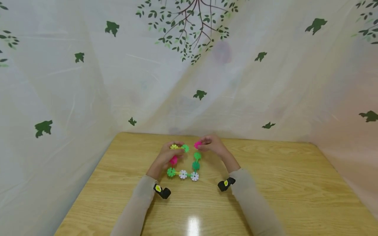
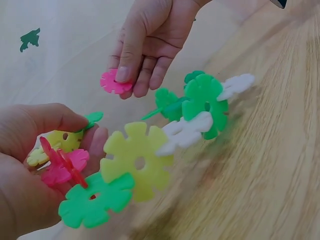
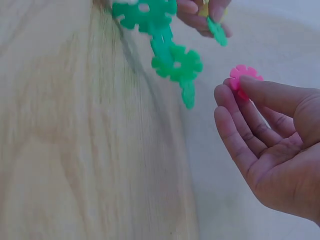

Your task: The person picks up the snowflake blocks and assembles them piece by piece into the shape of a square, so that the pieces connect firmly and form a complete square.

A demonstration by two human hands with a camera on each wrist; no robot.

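Observation:
My left hand (image 1: 166, 155) pinches one end of a chain of notched plastic snowflake discs, its thumb against a small green disc (image 2: 94, 118). A yellow disc (image 1: 174, 147) and a pink disc (image 2: 66, 167) sit within that hand's grasp. From there the chain bends round in a U through a green disc (image 1: 171, 172), white discs (image 1: 183, 174) and more green discs (image 1: 196, 166). Between thumb and fingertips, my right hand (image 1: 215, 145) holds a loose pink snowflake disc (image 3: 245, 73). It is apart from the chain, just above its right-hand end.
A wooden table (image 1: 280, 190) lies under both hands. Behind it hangs a pale cloth (image 1: 165, 82) printed with leaves and branches. Each sleeved wrist carries a small black camera, one on the left (image 1: 162, 191) and one on the right (image 1: 225, 184).

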